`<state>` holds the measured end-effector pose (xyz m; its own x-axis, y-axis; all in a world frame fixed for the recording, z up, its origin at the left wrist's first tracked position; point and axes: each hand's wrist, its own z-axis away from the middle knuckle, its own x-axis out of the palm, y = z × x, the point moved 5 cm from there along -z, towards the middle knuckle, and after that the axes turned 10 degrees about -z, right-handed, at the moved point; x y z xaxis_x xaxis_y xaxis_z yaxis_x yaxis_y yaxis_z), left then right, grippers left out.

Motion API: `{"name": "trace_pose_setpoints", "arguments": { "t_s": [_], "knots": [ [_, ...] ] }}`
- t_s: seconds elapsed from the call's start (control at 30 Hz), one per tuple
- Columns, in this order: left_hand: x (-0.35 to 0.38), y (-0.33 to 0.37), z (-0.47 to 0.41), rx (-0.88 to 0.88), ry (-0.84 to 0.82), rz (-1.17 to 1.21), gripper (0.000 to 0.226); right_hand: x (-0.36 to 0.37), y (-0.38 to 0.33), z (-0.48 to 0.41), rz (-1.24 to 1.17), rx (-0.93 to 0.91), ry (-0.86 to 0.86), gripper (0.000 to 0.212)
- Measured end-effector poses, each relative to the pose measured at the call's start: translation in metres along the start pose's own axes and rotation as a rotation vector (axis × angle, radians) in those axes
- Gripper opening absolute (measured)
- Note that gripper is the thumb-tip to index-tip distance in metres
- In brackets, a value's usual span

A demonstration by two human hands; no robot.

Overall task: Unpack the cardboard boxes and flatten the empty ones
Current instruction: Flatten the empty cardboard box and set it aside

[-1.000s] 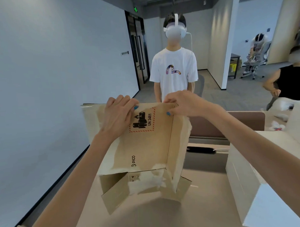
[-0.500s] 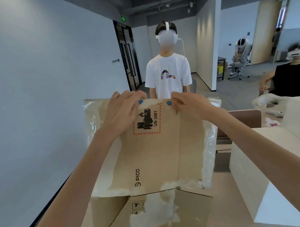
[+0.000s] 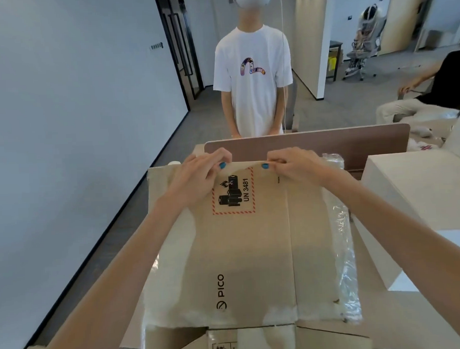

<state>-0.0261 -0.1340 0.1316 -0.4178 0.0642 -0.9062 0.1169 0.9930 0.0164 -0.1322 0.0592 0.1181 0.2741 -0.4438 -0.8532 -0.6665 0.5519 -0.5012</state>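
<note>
Nearest the camera, the cardboard box's (image 3: 252, 252) loose end flaps (image 3: 320, 338) splay out over the desk (image 3: 385, 320). The printed panel, with its PICO mark and battery warning label, slopes away from them toward the far side. The box looks empty and mostly collapsed, so the step in hand seems to be pressing it flat. Crinkled clear plastic film (image 3: 343, 235) clings along the box's right edge, just beside a white box (image 3: 412, 194) standing on the right of the desk. At the panel's far edge the left hand (image 3: 197, 175) and the right hand (image 3: 296, 166) sit close together. Each pinches the cardboard, fingers curled over the edge and thumb on the near face. To flatten it well, the hands would likely do better spread toward the two far corners, pushing down evenly along the vertical crease. That way the panels fold on their scored lines rather than buckle. The film probably needs smoothing or stripping so it does not bunch under the fold, and the near flaps should be tucked flat. Just beyond the hands stands a brown divider panel (image 3: 327, 142). Behind it a person in a white T-shirt (image 3: 251, 82) stands facing the desk. Far right, another person (image 3: 429, 89) sits.
</note>
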Motion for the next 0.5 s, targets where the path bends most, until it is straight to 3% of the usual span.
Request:
{"name": "trace_pose_setpoints", "arguments": {
  "t_s": [0.23,0.5],
  "knots": [
    [0.125,-0.034,-0.016,-0.07,-0.181,0.072,0.031,0.083,0.085,-0.048,-0.004,0.093,-0.191,0.025],
    [0.259,-0.053,-0.041,-0.104,-0.406,0.093,0.03,0.164,0.179,-0.085,0.011,0.15,-0.268,0.024]
  ]
}}
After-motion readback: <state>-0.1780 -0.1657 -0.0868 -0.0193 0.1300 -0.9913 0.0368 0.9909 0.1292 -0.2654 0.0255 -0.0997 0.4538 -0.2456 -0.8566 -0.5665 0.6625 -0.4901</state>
